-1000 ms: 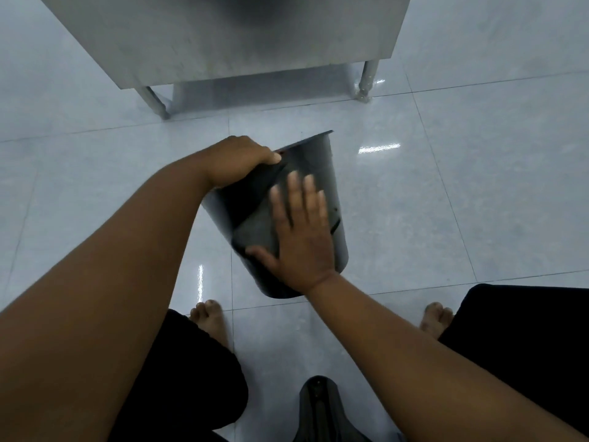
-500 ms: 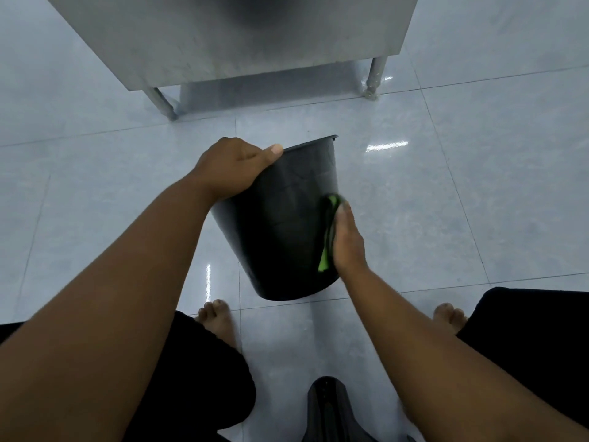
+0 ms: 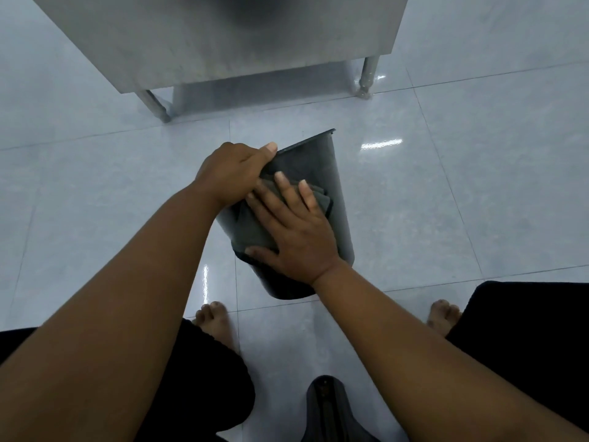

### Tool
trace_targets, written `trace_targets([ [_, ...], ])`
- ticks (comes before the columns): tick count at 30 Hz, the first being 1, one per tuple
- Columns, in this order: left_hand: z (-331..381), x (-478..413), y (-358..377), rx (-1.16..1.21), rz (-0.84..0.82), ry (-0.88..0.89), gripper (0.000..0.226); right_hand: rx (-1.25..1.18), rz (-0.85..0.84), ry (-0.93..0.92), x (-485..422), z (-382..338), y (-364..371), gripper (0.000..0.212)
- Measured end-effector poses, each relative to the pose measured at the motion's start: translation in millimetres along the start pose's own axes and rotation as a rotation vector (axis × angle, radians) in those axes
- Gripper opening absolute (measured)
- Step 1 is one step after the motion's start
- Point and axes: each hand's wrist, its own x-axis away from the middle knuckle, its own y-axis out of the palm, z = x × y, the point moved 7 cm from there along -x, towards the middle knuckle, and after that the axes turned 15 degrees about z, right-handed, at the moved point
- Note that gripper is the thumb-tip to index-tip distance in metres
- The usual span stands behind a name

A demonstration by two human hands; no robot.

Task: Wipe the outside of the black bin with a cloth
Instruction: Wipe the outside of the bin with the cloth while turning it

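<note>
The black bin (image 3: 338, 199) stands tilted on the tiled floor, its open top leaning away from me. My left hand (image 3: 232, 173) grips the bin's rim at the near left, thumb lying along the edge. My right hand (image 3: 293, 231) lies flat with fingers spread on the bin's near side, pressing a dark grey folded cloth (image 3: 251, 228) against the wall. Part of the cloth sticks out left of and beyond the fingers; the rest is hidden under the palm.
A stainless steel table (image 3: 223, 36) on metal legs (image 3: 366, 78) stands just beyond the bin. My bare feet (image 3: 213, 320) and black-clothed knees flank the bin's base. A black object (image 3: 325, 406) sits at the bottom edge between my legs.
My right hand moved from the bin's right side, where a green cloth edge showed, back onto the near face and now lies flat over the cloth. The left hand kept its grip on the rim.
</note>
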Motion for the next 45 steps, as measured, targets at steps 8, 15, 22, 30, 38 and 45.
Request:
trace_targets([
  [8, -2, 10, 2, 0.078, -0.049, -0.001, 0.06, -0.512, -0.145, 1.258, 26, 130, 19, 0.086],
  [15, 1, 9, -1, 0.022, -0.021, -0.003, 0.063, -0.213, 0.054, 0.882, -22, 60, -9, 0.081],
  [22, 8, 7, 0, -0.019, -0.023, 0.007, 0.058, 0.067, -0.089, -0.024, 5, -20, 1, 0.078],
  [30, -10, 12, -6, 0.122, -0.03, -0.149, 0.057, -0.394, -0.252, 1.35, 90, 115, 11, 0.072],
  [38, -17, 10, -3, 0.216, -0.007, -0.2, 0.056, -0.306, -0.086, 1.03, 41, 86, -2, 0.08],
  [45, -29, 13, -6, 0.311, -0.298, -0.378, 0.039, 0.081, -0.141, 0.18, 31, 5, 4, 0.105],
])
